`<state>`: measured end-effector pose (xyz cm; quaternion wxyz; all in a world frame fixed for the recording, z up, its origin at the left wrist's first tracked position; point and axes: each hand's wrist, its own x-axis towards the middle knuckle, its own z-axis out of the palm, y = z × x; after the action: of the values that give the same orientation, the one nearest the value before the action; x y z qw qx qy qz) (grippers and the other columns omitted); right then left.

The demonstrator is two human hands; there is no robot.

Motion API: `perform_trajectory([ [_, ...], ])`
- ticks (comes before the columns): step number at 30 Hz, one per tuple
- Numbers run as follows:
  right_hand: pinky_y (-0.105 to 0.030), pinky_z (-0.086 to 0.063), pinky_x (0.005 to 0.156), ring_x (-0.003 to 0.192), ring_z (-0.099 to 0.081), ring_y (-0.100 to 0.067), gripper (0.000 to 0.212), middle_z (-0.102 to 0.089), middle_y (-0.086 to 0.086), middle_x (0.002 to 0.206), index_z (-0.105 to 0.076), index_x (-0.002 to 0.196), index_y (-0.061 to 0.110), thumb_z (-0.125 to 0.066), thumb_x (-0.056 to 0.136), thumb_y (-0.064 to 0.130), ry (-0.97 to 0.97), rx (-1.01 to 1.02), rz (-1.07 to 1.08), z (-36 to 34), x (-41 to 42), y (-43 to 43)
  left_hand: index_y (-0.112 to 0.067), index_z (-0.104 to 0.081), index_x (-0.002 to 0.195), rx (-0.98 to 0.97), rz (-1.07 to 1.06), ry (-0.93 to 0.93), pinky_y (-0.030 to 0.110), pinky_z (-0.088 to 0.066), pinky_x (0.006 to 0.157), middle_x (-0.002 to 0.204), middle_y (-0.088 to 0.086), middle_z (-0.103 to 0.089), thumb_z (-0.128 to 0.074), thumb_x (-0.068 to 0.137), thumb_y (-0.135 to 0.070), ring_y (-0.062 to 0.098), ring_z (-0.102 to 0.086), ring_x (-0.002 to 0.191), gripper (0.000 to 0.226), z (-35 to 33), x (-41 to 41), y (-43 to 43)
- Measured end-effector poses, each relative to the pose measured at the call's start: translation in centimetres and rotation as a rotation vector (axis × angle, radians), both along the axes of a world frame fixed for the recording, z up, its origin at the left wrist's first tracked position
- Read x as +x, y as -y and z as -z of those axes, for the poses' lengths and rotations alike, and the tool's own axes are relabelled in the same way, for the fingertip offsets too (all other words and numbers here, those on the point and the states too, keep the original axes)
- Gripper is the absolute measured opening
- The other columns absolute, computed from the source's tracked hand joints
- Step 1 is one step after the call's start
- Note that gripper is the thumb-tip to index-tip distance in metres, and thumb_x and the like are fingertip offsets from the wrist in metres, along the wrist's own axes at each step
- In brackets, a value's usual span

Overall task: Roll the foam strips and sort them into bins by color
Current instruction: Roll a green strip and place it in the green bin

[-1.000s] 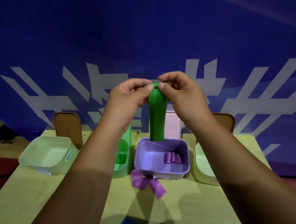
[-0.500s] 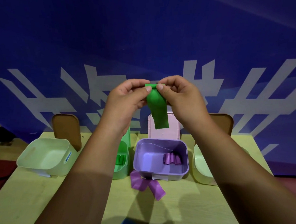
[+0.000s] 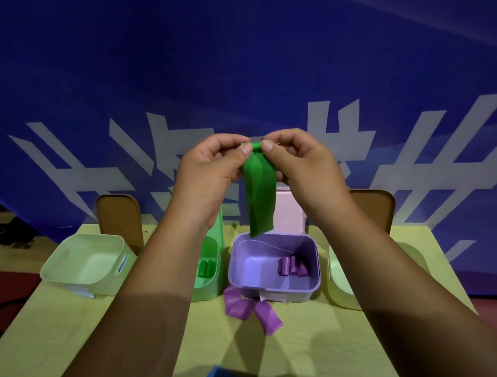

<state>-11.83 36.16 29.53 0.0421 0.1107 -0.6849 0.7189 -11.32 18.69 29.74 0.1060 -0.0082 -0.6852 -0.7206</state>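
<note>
**Our two hands pinch the top of a green foam strip (image 3: 259, 197) above a row of sorting bins.**

Our left hand (image 3: 211, 169) and right hand (image 3: 303, 162) meet in the air, thumbs and forefingers curled round the strip's rolled top edge. The rest of the strip hangs loose, and from where we look its lower end falls across the far rim of the purple bin (image 3: 270, 290). That bin holds a few purple rolls (image 3: 292, 267) towards its right side. The green bin (image 3: 207, 290) just to its left, partly hidden by our left forearm, holds green rolls (image 3: 206, 268). Loose purple strips (image 3: 249, 308) lie crumpled on the worktop (image 3: 319, 350) against the purple bin's front. A pale bin stands at each end of the row, the left pale bin (image 3: 72, 277) and the right pale bin (image 3: 339, 291), before a blue banner (image 3: 247, 73).
</note>
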Motion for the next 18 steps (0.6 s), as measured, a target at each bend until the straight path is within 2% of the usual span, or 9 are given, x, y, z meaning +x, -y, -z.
perform_trajectory([
  [2, -0.021, -0.058, 0.069, 0.073, -0.069, -0.003, 0.015, -0.073, 0.000, 0.084, -0.073, 0.114, 0.011, -0.071, 0.101, 0.017, -0.007, -0.001, 0.014, -0.3, 0.4, 0.0, -0.014, -0.079, 0.110, -0.005, 0.004, -0.006, 0.052, -0.062, 0.100, 0.104, 0.012, -0.080, -0.076, 0.098, -0.009, 0.033, -0.077, 0.104, 0.013, 0.0, 0.3, -0.1],
  [5, -0.034, -0.063, 0.081, 0.087, -0.074, -0.018, 0.011, -0.076, -0.014, 0.097, -0.074, 0.111, 0.017, -0.073, 0.101, 0.019, -0.025, 0.021, 0.037, -0.4, 0.8, 0.1, -0.012, -0.079, 0.112, 0.005, 0.010, -0.009, 0.050, -0.062, 0.099, 0.101, 0.010, -0.079, -0.075, 0.099, -0.006, 0.030, -0.077, 0.102, 0.015, 0.0, 0.9, -0.1],
  [8, -0.039, -0.062, 0.086, 0.096, -0.073, -0.028, 0.010, -0.074, -0.016, 0.097, -0.074, 0.110, 0.022, -0.073, 0.100, 0.020, -0.052, 0.032, 0.054, -0.2, 1.3, 0.1, -0.012, -0.079, 0.114, -0.002, 0.006, -0.016, 0.048, -0.063, 0.098, 0.103, 0.010, -0.080, -0.076, 0.098, -0.005, 0.031, -0.078, 0.104, 0.017, -0.3, 1.6, -0.1],
  [11, -0.030, -0.063, 0.079, 0.081, -0.070, -0.016, 0.014, -0.069, -0.006, 0.085, -0.074, 0.113, 0.023, -0.074, 0.100, 0.019, -0.063, 0.025, 0.038, 0.1, 1.8, 0.1, -0.012, -0.079, 0.112, 0.006, -0.017, -0.007, 0.046, -0.063, 0.098, 0.106, 0.012, -0.081, -0.076, 0.098, -0.002, 0.032, -0.079, 0.107, 0.018, -0.5, 2.4, -0.4],
  [14, -0.027, -0.059, 0.076, 0.080, -0.066, -0.009, 0.017, -0.065, -0.003, 0.085, -0.074, 0.116, 0.016, -0.074, 0.099, 0.012, -0.060, -0.019, 0.016, 0.5, 2.1, 0.3, -0.010, -0.078, 0.113, 0.021, -0.026, 0.002, 0.047, -0.063, 0.100, 0.110, 0.016, -0.081, -0.077, 0.096, -0.001, 0.034, -0.079, 0.108, 0.019, -0.4, 3.1, -0.5],
  [18, -0.024, -0.056, 0.075, 0.078, -0.063, -0.005, 0.016, -0.063, 0.001, 0.083, -0.075, 0.115, 0.016, -0.074, 0.099, 0.012, -0.067, -0.024, 0.023, 0.8, 2.7, 0.2, -0.008, -0.078, 0.115, 0.044, -0.023, 0.007, 0.049, -0.062, 0.102, 0.113, 0.020, -0.080, -0.076, 0.096, -0.001, 0.037, -0.078, 0.110, 0.020, -0.2, 4.0, -0.4],
])
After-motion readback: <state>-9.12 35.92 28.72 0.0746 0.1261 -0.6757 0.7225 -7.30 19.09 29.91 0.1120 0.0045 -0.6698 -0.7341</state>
